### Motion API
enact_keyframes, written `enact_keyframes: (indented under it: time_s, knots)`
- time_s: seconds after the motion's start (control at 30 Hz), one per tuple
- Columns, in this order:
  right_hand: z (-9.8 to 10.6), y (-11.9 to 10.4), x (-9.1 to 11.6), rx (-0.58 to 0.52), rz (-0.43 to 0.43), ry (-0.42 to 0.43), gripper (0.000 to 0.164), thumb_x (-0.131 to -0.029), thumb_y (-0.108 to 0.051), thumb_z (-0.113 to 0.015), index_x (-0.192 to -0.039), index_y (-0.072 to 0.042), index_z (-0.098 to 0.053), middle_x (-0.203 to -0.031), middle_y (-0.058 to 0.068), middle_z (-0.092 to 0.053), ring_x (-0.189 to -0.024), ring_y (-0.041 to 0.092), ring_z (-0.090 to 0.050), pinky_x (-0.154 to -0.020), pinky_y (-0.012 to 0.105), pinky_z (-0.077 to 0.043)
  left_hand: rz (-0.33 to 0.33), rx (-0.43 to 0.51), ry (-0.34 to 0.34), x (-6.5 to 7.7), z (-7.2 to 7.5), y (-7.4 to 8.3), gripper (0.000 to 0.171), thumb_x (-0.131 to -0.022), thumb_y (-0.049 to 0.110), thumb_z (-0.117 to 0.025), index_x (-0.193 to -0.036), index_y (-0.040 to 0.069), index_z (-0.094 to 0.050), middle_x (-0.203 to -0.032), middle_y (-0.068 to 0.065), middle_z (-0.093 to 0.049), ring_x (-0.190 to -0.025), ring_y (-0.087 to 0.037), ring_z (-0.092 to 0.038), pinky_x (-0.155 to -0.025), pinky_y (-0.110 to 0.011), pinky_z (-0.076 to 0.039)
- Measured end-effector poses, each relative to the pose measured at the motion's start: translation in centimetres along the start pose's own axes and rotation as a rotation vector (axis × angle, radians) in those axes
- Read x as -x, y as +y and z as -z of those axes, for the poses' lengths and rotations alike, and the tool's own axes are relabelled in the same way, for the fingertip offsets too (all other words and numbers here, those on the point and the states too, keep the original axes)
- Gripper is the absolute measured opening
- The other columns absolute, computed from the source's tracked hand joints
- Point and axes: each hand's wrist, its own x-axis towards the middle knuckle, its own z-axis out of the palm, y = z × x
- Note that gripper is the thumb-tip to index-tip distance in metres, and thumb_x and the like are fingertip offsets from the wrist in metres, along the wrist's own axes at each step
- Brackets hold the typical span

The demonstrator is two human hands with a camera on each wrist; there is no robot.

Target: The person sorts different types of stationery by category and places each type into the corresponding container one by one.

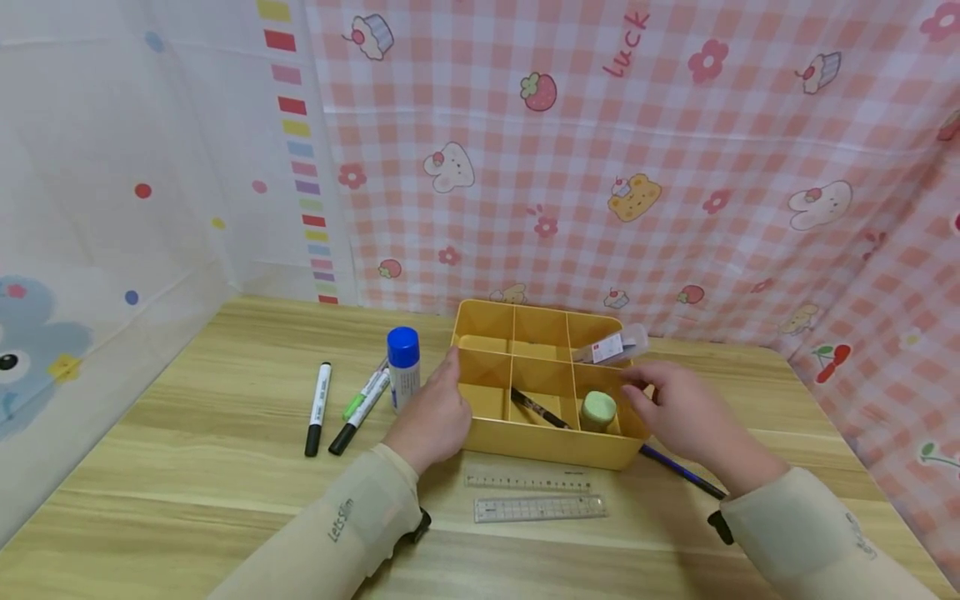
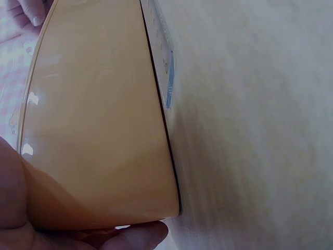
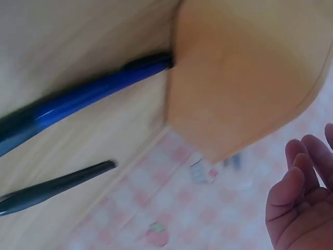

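Out at nine o'clock a black-capped marker [image 1: 318,408] lies flat and a glue stick [image 1: 403,350] stands upright, just beside the left grip [image 1: 431,421], which clasps the end of the yellow box [image 1: 525,442], seemingly to steady it. Here's the box mid-worktop [image 1: 187,467], a black pen [image 1: 542,409] slanting in its front middle compartment, perhaps too long to lie straight, and a clear case [image 1: 611,346] propped over the rim at two. Over at three, the right grip [image 1: 682,408] hangs relaxed by the rim, holding nothing.
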Motion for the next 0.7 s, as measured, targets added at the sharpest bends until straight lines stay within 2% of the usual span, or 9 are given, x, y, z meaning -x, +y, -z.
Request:
enact_keyframes:
  time_s: [0.13,0.23,0.3,0.4,0.5,0.6,0.7]
  knots:
    - [0.7,2.1,0.5,0.027,-0.041,0.025,0.029,-0.105,-0.019,-0.062,-0.126,-0.001,-0.073,-0.103,0.011,-0.075,-0.079,0.018,-0.061,-0.064,0.031,-0.052,-0.004,-0.006,0.004,0.0,0.0,0.0,0.068,-0.108,0.016,-0.035,-0.17,0.008,-0.009,-0.178,-0.004,-0.012,-0.163,-0.025,-0.02,-0.134,-0.046,-0.021]
    - [1.0,3.7,0.8,0.06,-0.077,0.012,0.033,-0.105,-0.021,-0.063,-0.128,0.001,-0.07,-0.108,0.015,-0.076,-0.086,0.022,-0.067,-0.069,0.038,-0.058,-0.001,-0.009,0.002,0.0,0.0,-0.1,0.068,-0.108,0.016,-0.034,-0.17,0.009,-0.009,-0.178,-0.004,-0.012,-0.163,-0.025,-0.02,-0.134,-0.046,-0.021]
    - [0.9,4.7,0.9,0.079,-0.102,-0.036,0.036,-0.103,-0.022,-0.064,-0.129,0.003,-0.069,-0.11,0.018,-0.075,-0.089,0.027,-0.07,-0.073,0.046,-0.061,0.003,-0.009,0.001,0.0,0.0,-0.1,0.068,-0.108,0.017,-0.034,-0.17,0.009,-0.009,-0.178,-0.004,-0.012,-0.163,-0.025,-0.02,-0.134,-0.046,-0.022]
    - [0.3,6.4,1.2,0.122,-0.127,-0.165,0.044,-0.101,-0.024,-0.066,-0.133,0.006,-0.065,-0.115,0.024,-0.074,-0.098,0.035,-0.073,-0.085,0.057,-0.061,0.011,-0.006,-0.004,0.0,0.0,-0.1,0.068,-0.108,0.017,-0.035,-0.17,0.009,-0.009,-0.178,-0.004,-0.012,-0.163,-0.025,-0.02,-0.134,-0.046,-0.022]
    - [-0.6,7.9,1.5,0.134,-0.158,-0.289,0.054,-0.1,-0.028,-0.068,-0.138,0.01,-0.06,-0.12,0.029,-0.071,-0.107,0.041,-0.071,-0.092,0.062,-0.058,0.015,-0.004,-0.01,0.0,0.0,0.0,0.068,-0.108,0.017,-0.034,-0.17,0.01,-0.008,-0.178,-0.003,-0.012,-0.163,-0.025,-0.02,-0.134,-0.046,-0.022]
    - [-1.2,8.8,1.8,0.143,-0.167,-0.326,0.059,-0.098,-0.032,-0.071,-0.138,0.01,-0.059,-0.119,0.029,-0.071,-0.109,0.043,-0.07,-0.094,0.064,-0.057,0.013,-0.001,-0.009,0.0,0.0,0.1,0.068,-0.108,0.017,-0.034,-0.17,0.01,-0.008,-0.178,-0.003,-0.012,-0.163,-0.025,-0.02,-0.134,-0.046,-0.022]
    - [-1.5,9.0,1.7,0.144,-0.155,-0.316,0.059,-0.096,-0.034,-0.074,-0.134,0.009,-0.062,-0.115,0.024,-0.073,-0.106,0.039,-0.071,-0.093,0.062,-0.057,0.008,0.001,-0.003,0.0,0.0,0.1,0.068,-0.108,0.017,-0.035,-0.17,0.009,-0.008,-0.178,-0.004,-0.013,-0.163,-0.026,-0.02,-0.134,-0.047,-0.022]
